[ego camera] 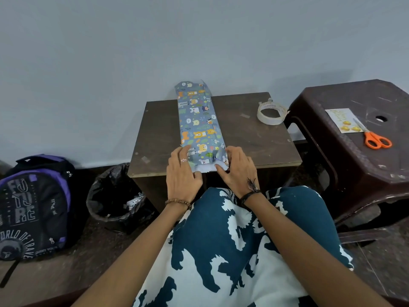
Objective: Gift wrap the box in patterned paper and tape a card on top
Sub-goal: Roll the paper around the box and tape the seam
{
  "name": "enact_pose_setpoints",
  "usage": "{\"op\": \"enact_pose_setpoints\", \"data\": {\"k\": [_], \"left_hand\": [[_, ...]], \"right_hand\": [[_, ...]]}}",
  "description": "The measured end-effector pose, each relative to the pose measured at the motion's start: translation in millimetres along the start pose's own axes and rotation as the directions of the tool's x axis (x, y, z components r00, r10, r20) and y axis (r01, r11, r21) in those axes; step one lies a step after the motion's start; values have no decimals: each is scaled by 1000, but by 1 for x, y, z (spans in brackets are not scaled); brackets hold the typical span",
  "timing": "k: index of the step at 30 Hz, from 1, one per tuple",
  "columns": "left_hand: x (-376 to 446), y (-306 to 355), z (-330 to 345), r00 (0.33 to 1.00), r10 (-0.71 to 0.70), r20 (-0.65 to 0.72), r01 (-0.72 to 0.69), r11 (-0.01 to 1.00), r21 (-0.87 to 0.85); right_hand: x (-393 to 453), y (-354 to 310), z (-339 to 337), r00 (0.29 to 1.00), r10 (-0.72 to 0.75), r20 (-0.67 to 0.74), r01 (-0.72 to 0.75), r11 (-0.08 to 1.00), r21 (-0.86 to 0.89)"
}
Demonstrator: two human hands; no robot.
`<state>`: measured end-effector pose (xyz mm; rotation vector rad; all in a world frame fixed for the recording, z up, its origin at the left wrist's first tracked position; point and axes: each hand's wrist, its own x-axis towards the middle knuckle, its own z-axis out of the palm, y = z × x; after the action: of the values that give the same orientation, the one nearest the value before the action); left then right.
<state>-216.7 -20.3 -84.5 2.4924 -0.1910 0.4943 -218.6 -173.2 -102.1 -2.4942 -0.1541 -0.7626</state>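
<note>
Brown wood is bearing the box [200,120] on my small table [250,138] against a grey wall. My left hand [182,173] and right hand [238,171] are pressing its near paper flaps, fingers bent. Tape [272,113] is lying near; card [342,120] and scissors [374,137] are resting on 1 stool [358,165]. Paper is hiding the box itself.

Soft, even indoor light falls from above, dim and bluish on the pale wall [199,36], which darkens toward the upper corners. A faint shadow trails right of the wrapped box [199,120]. Dull sheen marks the plastic stool [354,169]. Wide-angle distortion bends the edges; the image is slightly soft throughout, with no strong glare.
</note>
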Motion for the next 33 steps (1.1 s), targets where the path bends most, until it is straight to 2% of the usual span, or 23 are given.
{"op": "enact_pose_setpoints", "data": {"k": [6, 9, 14, 17, 19, 21, 22, 24, 26, 28, 33], "left_hand": [[3, -5, 4, 997, 79, -23, -76, 991, 114], [9, -8, 12, 972, 226, -63, -204, 947, 249], [16, -9, 20, 902, 421, -91, -357, 849, 388], [16, -5, 19, 887, 439, -144, -357, 848, 392], [9, 1, 17, 922, 331, -200, -262, 916, 305], [0, 9, 17, 966, 87, -244, -63, 992, 106], [-3, 13, 18, 967, -65, -245, 56, 998, -42], [-4, 20, 15, 923, -313, -226, 218, 906, -362], [-1, 23, 11, 862, -482, -159, 325, 765, -556], [0, 23, 9, 824, -555, -115, 382, 694, -611], [3, 22, 12, 824, -555, -116, 391, 705, -592]], "right_hand": [[14, 2, 7, 987, -134, -88, 119, 980, -159], [17, 1, 8, 981, -172, -92, 148, 964, -220], [13, -3, 5, 982, -174, -76, 166, 981, -104], [10, -4, 2, 987, -142, -79, 142, 990, -10], [7, -6, 2, 995, -79, -69, 83, 994, 64], [4, -7, 4, 999, 1, -55, 6, 991, 134], [3, -6, 6, 998, 44, -44, -35, 983, 181], [1, -7, 5, 989, 146, -9, -138, 948, 288], [0, -9, 3, 964, 264, 32, -257, 892, 371], [0, -11, 1, 933, 355, 65, -348, 838, 421], [1, -10, 1, 907, 415, 72, -395, 779, 487]]}}
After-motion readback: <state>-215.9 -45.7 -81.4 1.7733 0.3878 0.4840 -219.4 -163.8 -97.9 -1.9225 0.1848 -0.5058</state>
